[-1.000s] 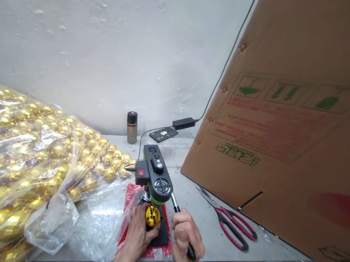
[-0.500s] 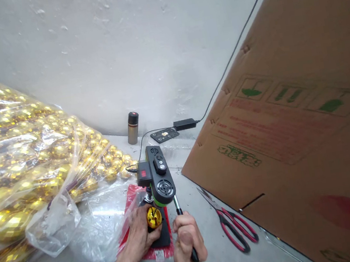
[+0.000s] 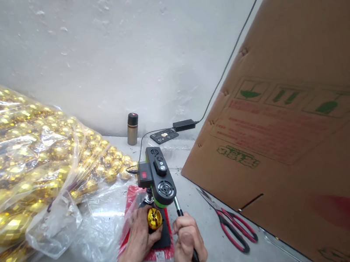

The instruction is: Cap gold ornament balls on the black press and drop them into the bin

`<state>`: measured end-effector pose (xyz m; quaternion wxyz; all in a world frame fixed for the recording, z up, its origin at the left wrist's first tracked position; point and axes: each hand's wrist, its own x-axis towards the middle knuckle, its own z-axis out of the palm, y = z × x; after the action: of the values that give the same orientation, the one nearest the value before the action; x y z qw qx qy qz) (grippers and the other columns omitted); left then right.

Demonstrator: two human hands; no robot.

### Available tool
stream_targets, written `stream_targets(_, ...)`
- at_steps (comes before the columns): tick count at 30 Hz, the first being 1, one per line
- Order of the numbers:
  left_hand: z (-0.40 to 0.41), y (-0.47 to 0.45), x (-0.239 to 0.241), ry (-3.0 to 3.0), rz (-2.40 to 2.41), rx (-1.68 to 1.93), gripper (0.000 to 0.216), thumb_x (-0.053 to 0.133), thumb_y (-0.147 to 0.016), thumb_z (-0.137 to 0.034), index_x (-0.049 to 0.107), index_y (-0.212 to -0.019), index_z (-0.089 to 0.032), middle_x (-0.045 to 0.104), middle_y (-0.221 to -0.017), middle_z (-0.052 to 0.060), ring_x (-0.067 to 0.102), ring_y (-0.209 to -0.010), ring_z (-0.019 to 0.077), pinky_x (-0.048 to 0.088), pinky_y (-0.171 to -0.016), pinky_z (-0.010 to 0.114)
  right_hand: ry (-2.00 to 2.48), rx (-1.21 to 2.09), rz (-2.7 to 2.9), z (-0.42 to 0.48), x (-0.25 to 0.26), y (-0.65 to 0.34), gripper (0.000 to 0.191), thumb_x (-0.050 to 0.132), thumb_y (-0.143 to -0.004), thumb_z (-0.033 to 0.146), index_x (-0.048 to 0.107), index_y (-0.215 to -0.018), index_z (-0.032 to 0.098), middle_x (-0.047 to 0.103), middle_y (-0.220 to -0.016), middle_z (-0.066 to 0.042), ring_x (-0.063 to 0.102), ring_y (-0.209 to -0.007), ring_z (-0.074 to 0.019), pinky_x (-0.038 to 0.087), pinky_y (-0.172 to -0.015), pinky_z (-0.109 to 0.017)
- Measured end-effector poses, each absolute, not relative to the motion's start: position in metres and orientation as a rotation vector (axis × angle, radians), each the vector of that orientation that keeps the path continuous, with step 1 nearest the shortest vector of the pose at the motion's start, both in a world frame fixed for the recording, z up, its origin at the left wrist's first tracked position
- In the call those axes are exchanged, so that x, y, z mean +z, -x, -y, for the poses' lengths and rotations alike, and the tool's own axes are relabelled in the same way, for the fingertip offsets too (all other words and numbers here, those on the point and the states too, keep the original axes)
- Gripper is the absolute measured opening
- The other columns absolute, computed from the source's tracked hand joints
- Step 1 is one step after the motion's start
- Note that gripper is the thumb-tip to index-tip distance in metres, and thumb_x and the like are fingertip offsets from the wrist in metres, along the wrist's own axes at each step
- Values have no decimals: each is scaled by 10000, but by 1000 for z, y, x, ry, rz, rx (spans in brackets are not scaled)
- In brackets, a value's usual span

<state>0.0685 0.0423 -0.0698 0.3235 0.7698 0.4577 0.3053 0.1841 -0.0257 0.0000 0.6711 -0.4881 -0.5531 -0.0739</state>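
Note:
A small black bench press (image 3: 158,177) with a green ring stands near the table's front edge, on a black base over a red sheet (image 3: 129,200). My left hand (image 3: 139,236) pinches a faceted gold ball (image 3: 154,217) on the base, right under the machine's head. My right hand (image 3: 185,245) is closed around the black grip of the machine's metal lever (image 3: 178,206), low and to the right of the ball.
A large clear bag of gold balls (image 3: 17,165) fills the left side. Red-handled scissors (image 3: 231,226) lie to the right, beside a big leaning cardboard box (image 3: 293,121). A small bronze bottle (image 3: 132,129), a remote and a power adapter sit by the wall.
The view has drifted slightly. Both hands keep their grips; the lever hand sits a touch lower than one second ago.

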Motion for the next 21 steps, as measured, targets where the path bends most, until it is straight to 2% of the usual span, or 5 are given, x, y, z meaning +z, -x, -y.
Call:
stream_targets(17, -44, -69, -76, -2027, -1205, 853, 466, 693, -804, -317, 647, -1250, -188, 742, -1144, 131, 665, -1065, 354, 521, -931, 522, 1058, -206, 1228, 23, -4, -184, 361, 376, -1086, 236, 488, -743, 233, 568, -702, 35, 555, -612, -137, 530, -917, -410)
stream_targets(21, -44, -69, -77, -2012, -1221, 856, 470, 719, -808, -378, 656, -1235, -191, 744, -1148, 139, 674, -1072, 367, 528, -936, 531, 1063, -203, 1326, 24, -19, -185, 324, 368, -1077, 210, 512, -788, 228, 587, -729, 30, 590, -623, -137, 544, -788, -347)
